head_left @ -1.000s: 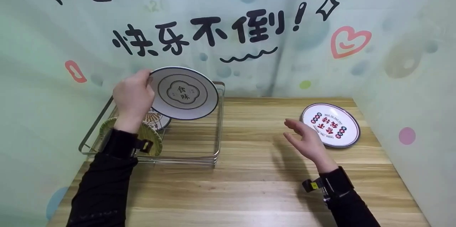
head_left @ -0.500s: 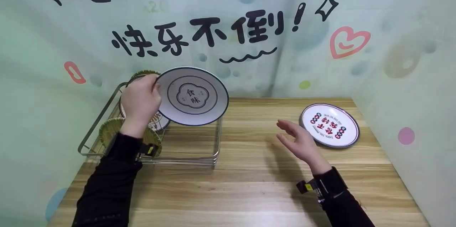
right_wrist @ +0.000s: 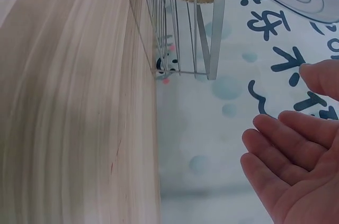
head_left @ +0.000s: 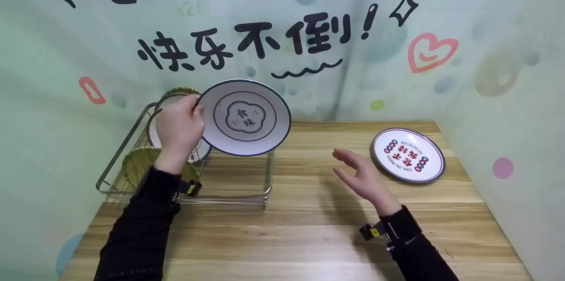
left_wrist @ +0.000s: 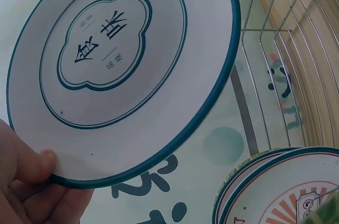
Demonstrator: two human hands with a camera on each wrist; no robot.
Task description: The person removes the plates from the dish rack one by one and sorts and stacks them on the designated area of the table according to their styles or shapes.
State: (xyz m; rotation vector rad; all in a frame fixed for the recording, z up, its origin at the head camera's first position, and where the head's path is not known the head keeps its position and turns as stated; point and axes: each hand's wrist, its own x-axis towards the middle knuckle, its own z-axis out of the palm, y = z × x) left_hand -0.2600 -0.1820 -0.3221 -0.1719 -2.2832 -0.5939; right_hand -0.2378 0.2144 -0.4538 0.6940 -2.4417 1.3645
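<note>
A white plate (head_left: 246, 146) with a dark blue-green rim and printed characters in its centre is raised above the wire basket, its face tilted toward the head camera. My left hand (head_left: 180, 127) grips its left edge; in the left wrist view the thumb (left_wrist: 39, 166) lies on the plate's face and the fingers curl behind the rim. My right hand (head_left: 363, 178) hovers over the table, fingers extended and thumb apart, holding nothing. To its right a second plate (head_left: 408, 176) with red characters lies on the table.
The wire basket (head_left: 269, 175) stands at the left of the wooden table (head_left: 309, 245). In it are a green woven-look dish (head_left: 134, 167) and several patterned plates (left_wrist: 280, 192), partly hidden by my left arm. A printed cloth (head_left: 309, 95) hangs behind.
My left hand has carried the plate rightward over the basket, uncovering more plates behind it. My right hand has shifted left, away from the plate on the table.
</note>
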